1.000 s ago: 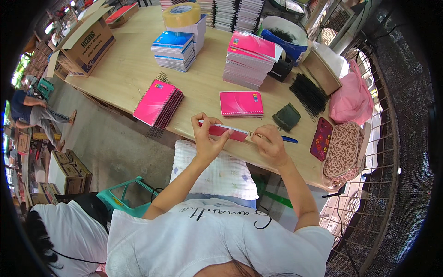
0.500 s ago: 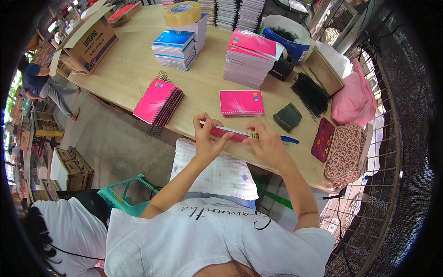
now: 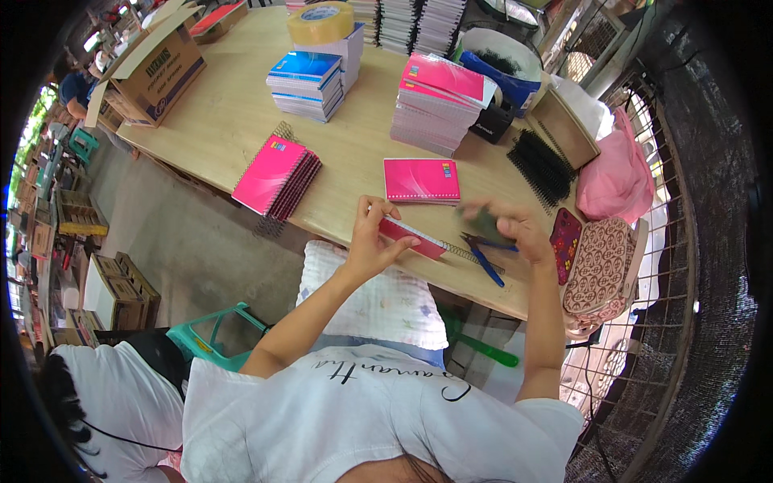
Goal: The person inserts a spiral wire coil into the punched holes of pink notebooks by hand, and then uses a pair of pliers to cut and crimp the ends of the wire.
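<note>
My left hand (image 3: 375, 241) is closed on a small notebook (image 3: 419, 241) with a red-pink cover, held on edge above the table's front. A spiral wire (image 3: 463, 253) sticks out from the notebook's right end. My right hand (image 3: 522, 232) is to the right of it, its fingers smeared by motion. Against those fingers is a blurred dark green folded piece (image 3: 481, 222); whether it is gripped I cannot tell. Pliers with blue handles (image 3: 488, 266) are just below, beside the wire. Beyond my hands, a pink notebook (image 3: 422, 179) with punched holes along its near edge lies flat.
Spiral-bound pink notebooks (image 3: 274, 173) are piled at left. Farther back stand pink stacks (image 3: 435, 105), blue stacks (image 3: 304, 84) and a tape roll (image 3: 320, 24). Black coils (image 3: 541, 165), a phone (image 3: 566, 241) and a patterned pouch (image 3: 600, 270) lie at right. A carton (image 3: 157, 80) stands far left.
My right hand has left the wire and moved right. The dark green piece has shifted toward the front left. More of the pliers and wire now shows. My left hand keeps the notebook, now tilted more.
</note>
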The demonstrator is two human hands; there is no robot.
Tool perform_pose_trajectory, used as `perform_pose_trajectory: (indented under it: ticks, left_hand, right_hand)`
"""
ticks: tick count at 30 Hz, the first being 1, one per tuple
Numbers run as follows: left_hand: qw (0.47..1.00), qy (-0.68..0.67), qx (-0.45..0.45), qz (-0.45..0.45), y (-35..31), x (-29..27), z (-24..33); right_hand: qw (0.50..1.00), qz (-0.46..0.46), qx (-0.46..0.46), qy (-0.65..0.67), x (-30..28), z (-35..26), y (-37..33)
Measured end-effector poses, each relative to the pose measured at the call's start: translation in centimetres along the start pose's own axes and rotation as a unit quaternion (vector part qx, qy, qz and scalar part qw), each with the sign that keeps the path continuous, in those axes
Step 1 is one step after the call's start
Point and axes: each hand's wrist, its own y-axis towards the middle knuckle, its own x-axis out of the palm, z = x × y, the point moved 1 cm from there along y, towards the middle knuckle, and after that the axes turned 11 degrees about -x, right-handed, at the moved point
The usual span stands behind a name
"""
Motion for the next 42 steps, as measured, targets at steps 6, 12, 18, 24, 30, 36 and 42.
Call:
perform_pose_trajectory:
  ticks: [6, 12, 18, 24, 30, 36, 42]
  left_hand:
    - [0.999, 0.001, 0.027, -0.025, 0.2, 0.2, -0.5]
    - [0.998, -0.033, -0.003, -0.054, 0.1, 0.4, -0.9]
    - [0.998, -0.013, 0.036, -0.055, 0.2, 0.7, -0.3]
    - [0.998, -0.037, 0.035, -0.024, -0.2, 1.7, -0.3]
    - [0.905, -0.351, -0.158, -0.18, 0.5, -0.3, -3.3]
    - [0.891, -0.388, -0.169, -0.164, 0.8, -0.1, -2.8]
    - [0.874, -0.402, -0.198, -0.191, 1.0, -0.3, -2.1]
  right_hand:
    - [0.985, -0.069, 0.025, -0.155, 1.8, 0.5, 2.2]
    - [0.999, -0.04, -0.004, -0.004, 3.7, 1.3, 1.5]
    - [0.995, 0.007, 0.052, -0.088, 4.5, 0.8, 1.7]
    - [0.923, -0.046, 0.03, -0.381, 4.6, 2.4, 3.0]
    - [0.982, -0.018, 0.025, -0.185, 4.4, 2.3, 3.3]
    - [0.946, -0.047, 0.028, -0.319, 5.1, 1.9, 4.1]
    - [0.962, 0.046, 0.013, -0.27, 4.6, 1.9, 3.5]
